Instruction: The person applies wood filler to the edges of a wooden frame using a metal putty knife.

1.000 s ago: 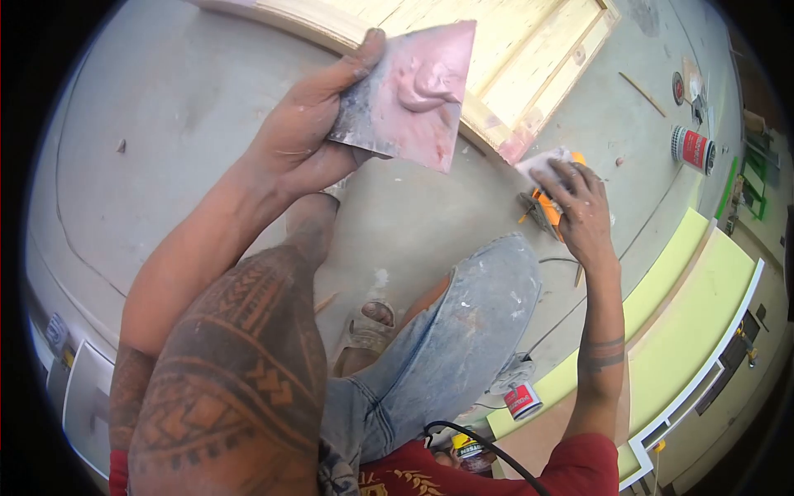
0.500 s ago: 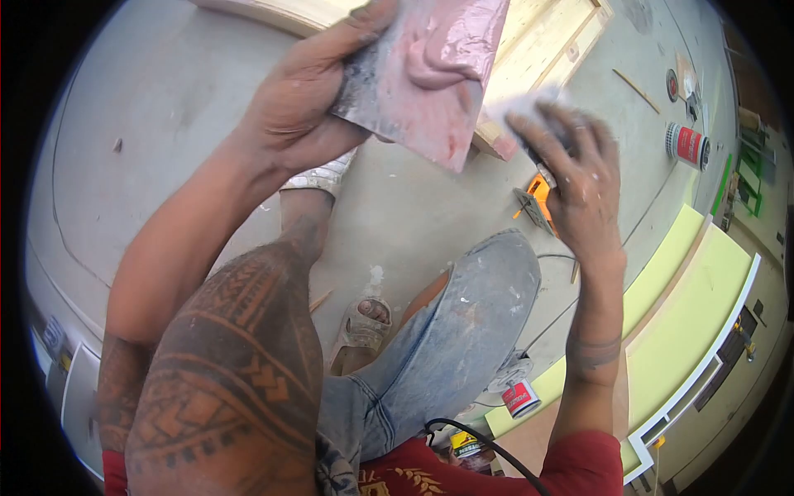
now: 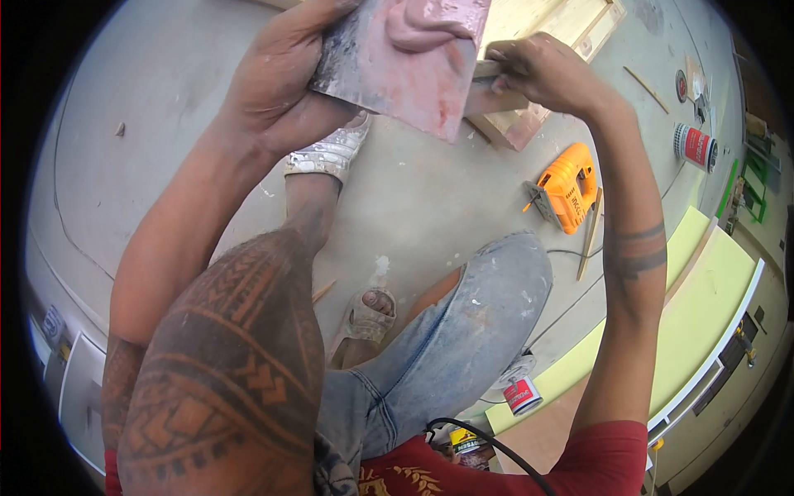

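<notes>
My left hand (image 3: 277,91) grips the edge of a flat, smeared mixing board (image 3: 364,78) at the top of the view. A thick mound of pink putty (image 3: 422,33) lies on its upper part, with a thin pink film spread below. Just right of the board, my right hand (image 3: 546,73) is closed around a putty knife (image 3: 496,101). Its flat blade, partly hidden, is right at the board's right edge. Behind both is a pale wooden frame (image 3: 517,124).
An orange jigsaw (image 3: 569,186) rests on the grey floor near a wood strip (image 3: 590,236). Red-and-white cans (image 3: 695,147) stand to the right and beside my knee. Pale green panels (image 3: 711,306) lie at the right. My sandalled feet are below the board.
My right hand has moved up and left with the putty knife, to the board's right edge, uncovering the jigsaw. The board has shifted slightly up and left.
</notes>
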Demonstrator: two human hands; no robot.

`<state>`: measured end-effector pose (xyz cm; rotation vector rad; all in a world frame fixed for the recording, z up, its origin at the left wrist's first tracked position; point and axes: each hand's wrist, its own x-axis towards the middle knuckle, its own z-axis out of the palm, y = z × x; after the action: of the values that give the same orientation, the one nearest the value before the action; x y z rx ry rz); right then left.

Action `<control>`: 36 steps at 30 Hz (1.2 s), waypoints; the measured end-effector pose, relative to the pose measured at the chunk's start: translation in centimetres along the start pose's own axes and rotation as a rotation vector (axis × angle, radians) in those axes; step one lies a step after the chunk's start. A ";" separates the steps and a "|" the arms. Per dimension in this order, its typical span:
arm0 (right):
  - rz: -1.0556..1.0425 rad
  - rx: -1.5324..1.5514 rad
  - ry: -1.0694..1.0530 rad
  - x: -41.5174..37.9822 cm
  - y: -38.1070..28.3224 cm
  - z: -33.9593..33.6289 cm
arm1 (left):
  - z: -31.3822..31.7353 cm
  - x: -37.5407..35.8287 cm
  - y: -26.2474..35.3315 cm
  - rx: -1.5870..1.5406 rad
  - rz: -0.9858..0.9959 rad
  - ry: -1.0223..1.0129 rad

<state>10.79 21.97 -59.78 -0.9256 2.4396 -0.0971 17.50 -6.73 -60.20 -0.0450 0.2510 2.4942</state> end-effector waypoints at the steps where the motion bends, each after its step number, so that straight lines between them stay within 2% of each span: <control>1: 0.003 -0.027 -0.082 0.8 -0.4 -0.1 | -0.1 -0.1 -0.1 0.015 0.016 0.011; 7: -0.052 0.001 -0.289 2.4 -2.0 0.5 | -0.4 -0.9 0.4 -0.014 0.022 0.015; 10: -0.107 -0.068 -0.195 2.3 -1.3 2.5 | 0.0 -1.1 0.5 -0.007 0.064 0.082; 11: -0.163 -0.006 -0.144 2.1 -0.7 2.6 | 0.2 -1.1 0.6 0.005 0.057 0.075; 14: -0.136 0.021 -0.140 2.6 -1.2 1.3 | 0.9 -1.0 0.8 0.022 0.042 0.055; 20: -0.195 -0.197 -0.336 0.6 -2.1 2.3 | 1.6 -1.0 1.0 0.020 0.070 0.057; 21: -0.191 -0.140 -0.172 0.5 -2.4 2.7 | 1.5 -1.0 1.2 0.013 0.057 0.044; 24: -0.071 -0.069 -0.237 0.0 -2.8 1.9 | 1.5 -1.0 1.3 0.021 0.067 0.048; 27: -0.097 -0.217 -0.365 -1.6 -2.4 2.8 | 0.8 -1.1 1.6 0.002 0.057 -0.017; 30: -0.179 -0.015 -0.155 -3.5 -1.5 2.0 | 0.9 -1.3 1.7 -0.041 0.021 -0.042; 33: -0.078 0.096 0.180 -6.3 -1.5 -0.4 | 1.1 -1.1 1.5 -0.010 0.025 0.002; 36: 0.307 0.629 0.422 -10.0 -1.5 -1.4 | 0.3 -1.2 1.9 0.039 0.018 0.015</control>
<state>17.26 26.97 -53.70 -0.2616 2.6241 -0.9680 17.36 -8.82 -59.44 -0.0453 0.3070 2.5073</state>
